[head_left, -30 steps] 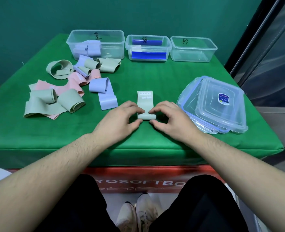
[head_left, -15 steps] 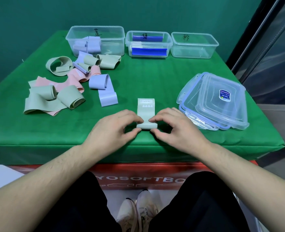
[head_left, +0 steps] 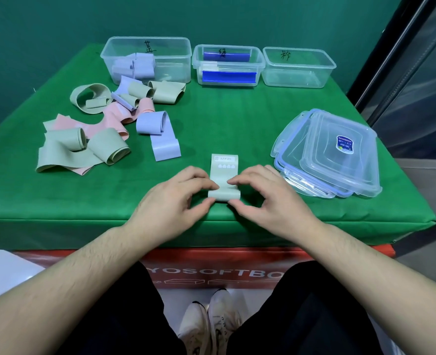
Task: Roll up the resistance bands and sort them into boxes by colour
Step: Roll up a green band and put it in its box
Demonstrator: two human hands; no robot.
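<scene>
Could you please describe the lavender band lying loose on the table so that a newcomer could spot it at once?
Start at the green table, then the heap of loose bands on its left half. At the heap's right edge lies the lavender band, one end curled, its tail pointing toward the person. Its neighbours are sage or pink.

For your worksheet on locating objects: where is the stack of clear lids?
In the head view, the stack of clear lids lies on the table's right side, just beyond the right hand.
</scene>
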